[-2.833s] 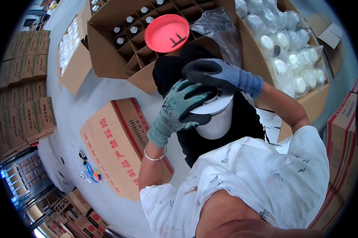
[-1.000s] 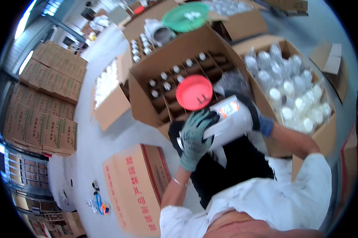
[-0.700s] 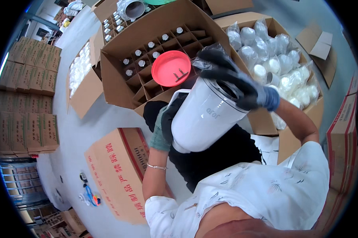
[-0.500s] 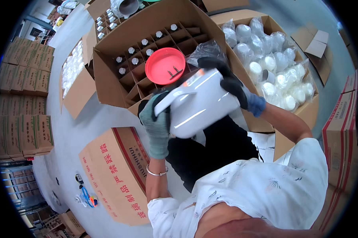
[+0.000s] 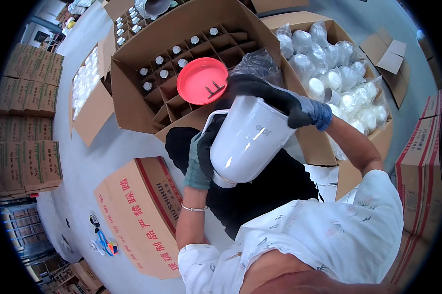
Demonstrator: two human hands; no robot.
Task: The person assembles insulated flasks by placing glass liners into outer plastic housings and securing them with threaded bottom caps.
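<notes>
Between my gloved hands is a glossy white jug (image 5: 250, 139) with a looped handle and a narrow foot. It leans, with the foot toward me and the wide end away. My left hand (image 5: 200, 154), in a grey-green and black glove, is closed around the handle side. My right hand (image 5: 284, 103), in a blue-grey and black glove, grips the wide end, its fingers over the rim. Just beyond lies a red round dish (image 5: 196, 73) holding a few small dark metal pieces (image 5: 215, 90). The dish rests on a divided carton (image 5: 132, 110).
White-capped bottles (image 5: 164, 74) stand in the carton's cells, beside crumpled clear plastic (image 5: 260, 66). At right, an open box (image 5: 321, 147) holds bagged white cups. A closed carton (image 5: 132, 215) lies at my left, near a blue strap (image 5: 103, 240). Stacked cartons (image 5: 27, 161) line the far left.
The jug has turned and tipped, so its rounded side and foot now show; the orange-marked part has gone out of sight. My right hand has shifted along the wide end.
</notes>
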